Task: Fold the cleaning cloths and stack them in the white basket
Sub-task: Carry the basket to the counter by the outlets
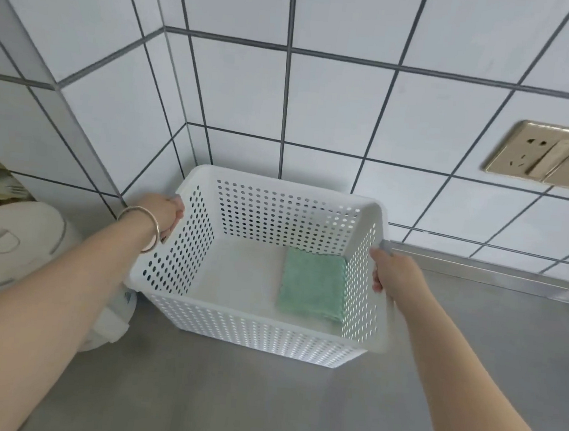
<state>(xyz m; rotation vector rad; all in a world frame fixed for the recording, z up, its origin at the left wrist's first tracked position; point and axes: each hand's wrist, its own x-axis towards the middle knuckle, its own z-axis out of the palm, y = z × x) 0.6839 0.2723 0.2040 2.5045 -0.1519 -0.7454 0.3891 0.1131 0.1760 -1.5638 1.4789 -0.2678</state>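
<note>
white basket (pixel 259 330) full of little round holes, sits on gray counter (pixel 260 402) in tiled corner | folded green cloth (pixel 313 285) lies flat inside, by its right wall | left hand (pixel 161 213) grips left rim | right hand (pixel 396 275) grips right rim

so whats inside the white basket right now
One folded green cloth lies flat on the floor of the white basket, against its right wall. The rest of the floor looks bare. Anything under the cloth is covered, so more layers cannot be ruled out.
</note>
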